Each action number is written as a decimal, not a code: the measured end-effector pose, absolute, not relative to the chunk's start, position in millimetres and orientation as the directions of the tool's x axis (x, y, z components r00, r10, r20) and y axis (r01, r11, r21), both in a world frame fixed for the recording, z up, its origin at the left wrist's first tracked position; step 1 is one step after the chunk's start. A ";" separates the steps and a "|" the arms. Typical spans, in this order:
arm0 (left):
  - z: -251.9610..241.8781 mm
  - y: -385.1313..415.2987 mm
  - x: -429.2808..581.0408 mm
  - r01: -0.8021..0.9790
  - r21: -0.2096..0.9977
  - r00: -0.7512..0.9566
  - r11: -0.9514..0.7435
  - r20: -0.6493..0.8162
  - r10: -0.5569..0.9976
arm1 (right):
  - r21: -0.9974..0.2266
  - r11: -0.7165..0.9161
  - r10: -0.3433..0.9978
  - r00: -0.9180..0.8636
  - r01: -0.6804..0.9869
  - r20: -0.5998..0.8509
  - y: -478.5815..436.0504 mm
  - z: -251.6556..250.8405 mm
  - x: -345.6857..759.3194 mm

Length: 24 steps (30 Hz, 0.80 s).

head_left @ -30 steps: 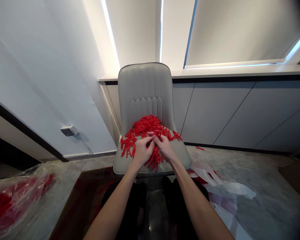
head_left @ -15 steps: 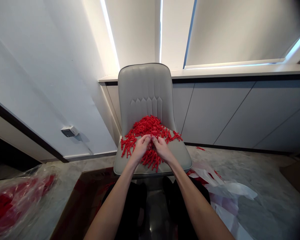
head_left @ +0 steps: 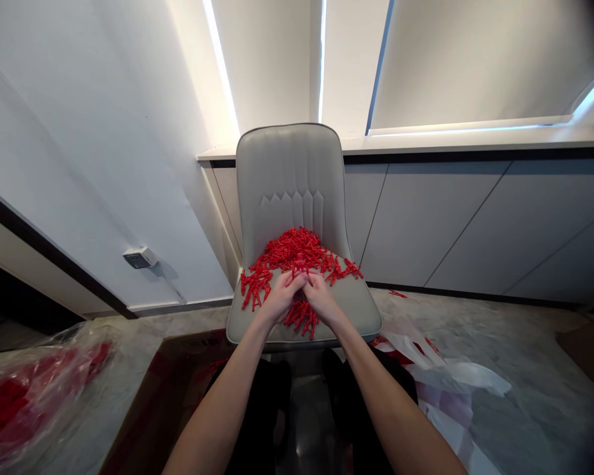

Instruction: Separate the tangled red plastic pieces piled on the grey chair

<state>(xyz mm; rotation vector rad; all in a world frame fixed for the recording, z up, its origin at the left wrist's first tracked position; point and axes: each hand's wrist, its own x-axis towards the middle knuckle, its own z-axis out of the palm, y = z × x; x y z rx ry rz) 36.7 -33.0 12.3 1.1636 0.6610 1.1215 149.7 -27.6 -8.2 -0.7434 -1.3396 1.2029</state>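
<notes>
My left hand [head_left: 280, 298] and my right hand [head_left: 321, 296] meet over the seat of a grey padded chair [head_left: 346, 307], thumbs side by side. Both are closed on a small glossy red piece [head_left: 299, 264] that sticks up past the fingertips; its lower part is covered by the fingers. Behind them on the seat is a heap of thin, forked red pieces [head_left: 290, 247]. More such pieces [head_left: 255, 287] lie to the left of my left hand, and another cluster [head_left: 304, 318] lies below my hands, partly hidden by them.
A cardboard box [head_left: 148, 396] stands on the floor at the left of the chair, beside a clear plastic bag [head_left: 44, 389] with red contents. White sheets and wrapping [head_left: 455, 379] lie at the right. Behind the chair runs a low grey cabinet [head_left: 440, 218].
My hands have drawn closer together, with the thumbs now side by side and the fingers more tightly closed around the red piece. The view has shifted slightly.
</notes>
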 end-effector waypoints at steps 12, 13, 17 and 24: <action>10.4 -30.3 32.7 -0.304 0.952 0.287 0.038 0.054 0.956 | -0.966 0.227 0.948 -0.197 -0.123 0.248 -22.3 -16.3 147.6; 10.1 -28.8 32.3 -0.317 0.948 0.233 0.006 0.071 0.970 | -0.964 0.259 0.950 -0.164 -0.056 0.265 -22.1 -16.5 148.1; 10.0 -24.9 28.2 -0.341 0.936 0.086 -0.083 0.119 0.989 | -0.924 0.373 0.924 -0.126 0.084 0.362 -24.2 -13.2 151.0; 12.1 -22.6 23.9 -0.489 0.872 0.113 0.012 0.049 0.992 | -0.914 -0.142 0.921 -0.388 -0.381 0.019 -28.9 -2.4 155.8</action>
